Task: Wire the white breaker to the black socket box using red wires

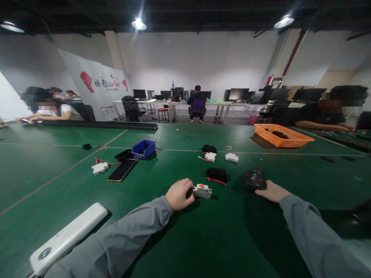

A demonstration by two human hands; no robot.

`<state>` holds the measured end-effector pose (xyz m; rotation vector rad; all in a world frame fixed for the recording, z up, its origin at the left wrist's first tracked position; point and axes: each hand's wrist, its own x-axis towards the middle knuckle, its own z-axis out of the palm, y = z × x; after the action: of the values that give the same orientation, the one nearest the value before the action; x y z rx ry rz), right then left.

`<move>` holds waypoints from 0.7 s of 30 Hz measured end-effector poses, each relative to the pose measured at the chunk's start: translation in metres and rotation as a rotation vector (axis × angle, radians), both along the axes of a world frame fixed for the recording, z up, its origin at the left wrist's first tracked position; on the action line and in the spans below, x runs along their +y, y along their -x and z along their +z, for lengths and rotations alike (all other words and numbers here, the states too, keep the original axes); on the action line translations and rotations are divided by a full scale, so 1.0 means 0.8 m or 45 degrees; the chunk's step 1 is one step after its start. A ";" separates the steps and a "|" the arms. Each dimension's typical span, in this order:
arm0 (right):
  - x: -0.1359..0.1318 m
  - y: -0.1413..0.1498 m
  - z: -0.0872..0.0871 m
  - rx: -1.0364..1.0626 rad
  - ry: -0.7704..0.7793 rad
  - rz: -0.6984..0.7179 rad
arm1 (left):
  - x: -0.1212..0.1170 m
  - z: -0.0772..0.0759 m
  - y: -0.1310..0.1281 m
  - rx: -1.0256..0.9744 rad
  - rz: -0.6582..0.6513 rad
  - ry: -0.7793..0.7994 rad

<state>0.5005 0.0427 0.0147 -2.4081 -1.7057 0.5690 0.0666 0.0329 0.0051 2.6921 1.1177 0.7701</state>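
My left hand (180,194) is closed on the end of a white circuit breaker (203,191) with an orange switch, low over the green table. Something dark shows between its fingers, too hidden to name. Farther right, my right hand (273,191) grips a black cordless screwdriver (254,180) with red details, its tip pointing away from me. Just beyond the breaker lies a black block (216,174) with a short red wire (216,180) in front of it. Behind that are a breaker (210,156) with a red lead, another white breaker (232,157) and a second black block (209,148).
Left of centre are a blue bin (143,149), a phone (122,170) and a wired white breaker (100,168). A long white device (69,237) lies by my left forearm. An orange basket (284,136) with dark parts stands back right. Other people sit around the table.
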 end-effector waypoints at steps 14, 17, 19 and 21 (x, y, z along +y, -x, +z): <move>-0.048 0.040 0.025 0.460 -0.460 0.010 | 0.039 -0.011 0.021 0.042 0.278 -0.095; -0.071 0.084 0.043 0.884 -0.722 0.003 | 0.038 -0.013 0.021 0.059 0.302 -0.060; -0.092 0.114 0.053 1.257 -0.808 -0.075 | 0.038 -0.013 0.022 0.066 0.326 -0.038; -0.117 0.139 0.058 1.590 -0.691 -0.058 | 0.037 -0.014 0.023 0.062 0.334 -0.025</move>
<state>0.3891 -0.0510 0.0610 -1.1827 -1.0061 1.0839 0.0486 0.0627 -0.0057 2.6243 1.5043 0.7580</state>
